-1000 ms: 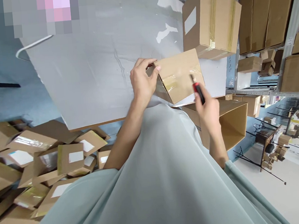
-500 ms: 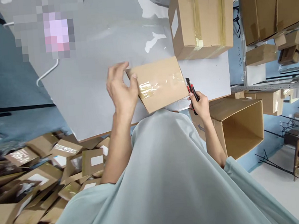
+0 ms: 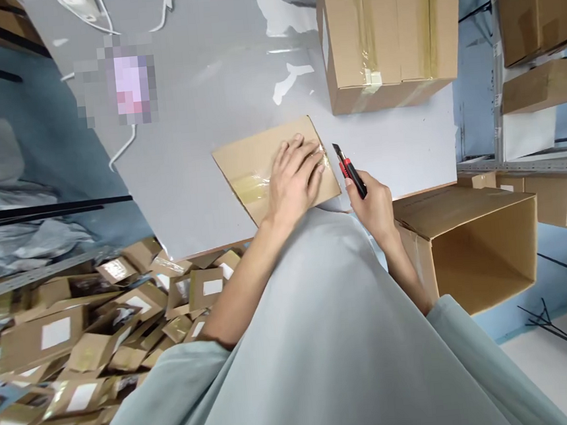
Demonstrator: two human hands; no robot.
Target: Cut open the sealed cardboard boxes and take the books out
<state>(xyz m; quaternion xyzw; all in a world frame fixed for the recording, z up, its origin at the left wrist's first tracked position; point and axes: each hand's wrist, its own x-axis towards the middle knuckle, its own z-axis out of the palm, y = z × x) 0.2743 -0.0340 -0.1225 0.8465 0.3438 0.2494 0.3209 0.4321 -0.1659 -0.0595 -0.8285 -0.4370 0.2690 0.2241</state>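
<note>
A small cardboard box with clear tape across its top lies at the near edge of the grey table. My left hand rests flat on the box's right part, fingers spread, covering some of the tape. Just right of the box, my right hand is wrapped round a black and red utility knife. The knife's tip points up and away from me, close to the box's right side but apart from it.
A large taped carton stands on the table at the back right. An open, empty-looking carton sits below the table's right edge. Many cardboard boxes lie heaped at the lower left. White cables run along the table's left.
My left hand has moved from the box's left edge to flat on its top right. The box has shifted left. My right hand with the knife has moved slightly left. The camera view has turned.
</note>
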